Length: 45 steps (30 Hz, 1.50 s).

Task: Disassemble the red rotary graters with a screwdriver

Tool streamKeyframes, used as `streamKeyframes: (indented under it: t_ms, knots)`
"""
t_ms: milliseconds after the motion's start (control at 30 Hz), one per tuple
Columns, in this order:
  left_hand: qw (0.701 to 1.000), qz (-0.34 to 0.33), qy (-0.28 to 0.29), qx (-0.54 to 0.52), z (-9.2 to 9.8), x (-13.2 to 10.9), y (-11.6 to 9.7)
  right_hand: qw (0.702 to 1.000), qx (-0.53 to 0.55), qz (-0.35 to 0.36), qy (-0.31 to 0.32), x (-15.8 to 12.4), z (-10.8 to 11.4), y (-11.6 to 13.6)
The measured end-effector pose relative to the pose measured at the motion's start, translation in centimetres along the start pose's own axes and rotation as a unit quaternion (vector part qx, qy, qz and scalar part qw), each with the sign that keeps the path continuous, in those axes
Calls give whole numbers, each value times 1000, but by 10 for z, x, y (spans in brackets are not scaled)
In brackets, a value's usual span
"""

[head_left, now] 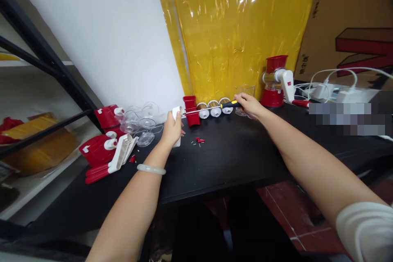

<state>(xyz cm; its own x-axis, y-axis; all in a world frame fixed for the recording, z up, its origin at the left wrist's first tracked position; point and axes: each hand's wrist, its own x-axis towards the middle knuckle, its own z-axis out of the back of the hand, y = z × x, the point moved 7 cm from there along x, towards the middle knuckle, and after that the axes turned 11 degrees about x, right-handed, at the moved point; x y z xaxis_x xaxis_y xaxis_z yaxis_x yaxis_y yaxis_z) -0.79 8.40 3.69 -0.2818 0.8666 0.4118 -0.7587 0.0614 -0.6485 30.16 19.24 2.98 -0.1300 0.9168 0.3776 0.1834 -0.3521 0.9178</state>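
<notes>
My left hand [172,127] is closed around a white plastic part [177,114] held upright on the black table [233,159]. My right hand [250,104] grips the black-and-yellow handle of a screwdriver [211,109]. Its metal shaft lies level and points left, with the tip at the top of the white part. A red plastic hopper [190,110] stands just behind the shaft, next to three white drums [215,108]. Small red bits and screws [199,141] lie on the table in front of my left hand.
Red bases, white handles and clear bowls [123,135] are piled at the table's left end. An assembled red-and-white grinder [276,82] stands at the back right, next to a clear cup [245,92], cables and chargers [331,88]. Yellow plastic sheet [233,28] hangs behind; a metal shelf [39,90] stands left.
</notes>
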Motion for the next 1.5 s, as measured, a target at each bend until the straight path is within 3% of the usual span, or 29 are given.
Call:
streamKeyframes:
  t_ms: [200, 333, 433, 700, 867, 1033, 1300, 1500]
  knots:
    - [1000, 6, -1, -9, 1, 1, 0, 997, 73, -1, 0, -2, -3, 4]
    - [1000, 10, 6, -8, -2, -1, 0, 998, -43, -42, -15, -2, 4, -3]
    - [1000, 5, 7, -9, -3, 0, 1, 994, -105, -17, -16, -2, 5, 0]
    - [1000, 14, 21, -12, -8, 0, 6, 992, 125, -5, 12, -6, -5, 14]
    - [999, 20, 15, -25, -13, -2, 5, 997, 69, -30, -35, -2, 6, 11]
    - [999, 32, 9, -38, -10, -3, 3, 999, -43, -19, -16, -3, 3, 10]
    - [998, 30, 10, -62, -5, -3, -1, 991, 127, -27, -2, -4, -1, 10]
    - [998, 16, 3, -60, -6, -3, 0, 998, -18, -28, -48, 1, 10, -4]
